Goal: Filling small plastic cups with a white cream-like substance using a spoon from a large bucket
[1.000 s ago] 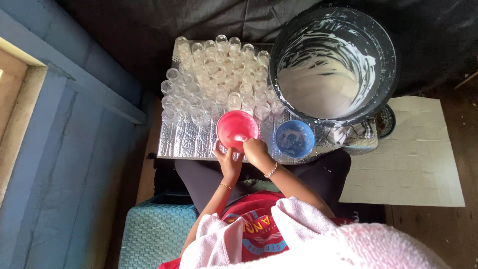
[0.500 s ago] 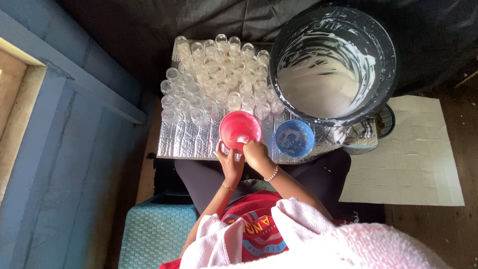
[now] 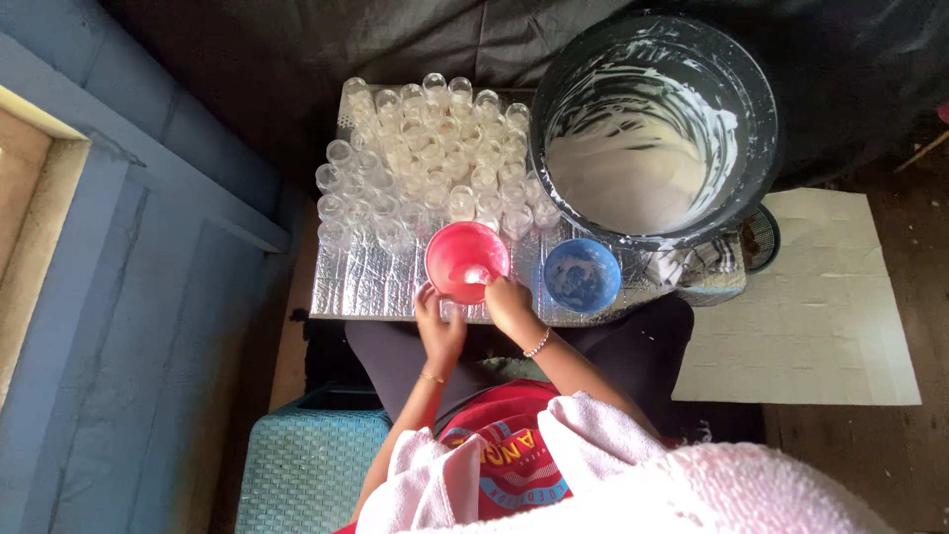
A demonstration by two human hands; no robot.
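Pink funnel (image 3: 467,261) is sitting at the foil worktop's (image 3: 366,282) near edge, both hands (image 3: 440,326) (image 3: 509,302) gripping it with clenched fingers, so it's risking tipping white mix onto the little cups (image 3: 435,158).

We note red printed shirt (image 3: 514,465), dark trousers (image 3: 633,351), pale pink towel (image 3: 633,475) over shoulders; thin bracelet each wrist, arms bare.
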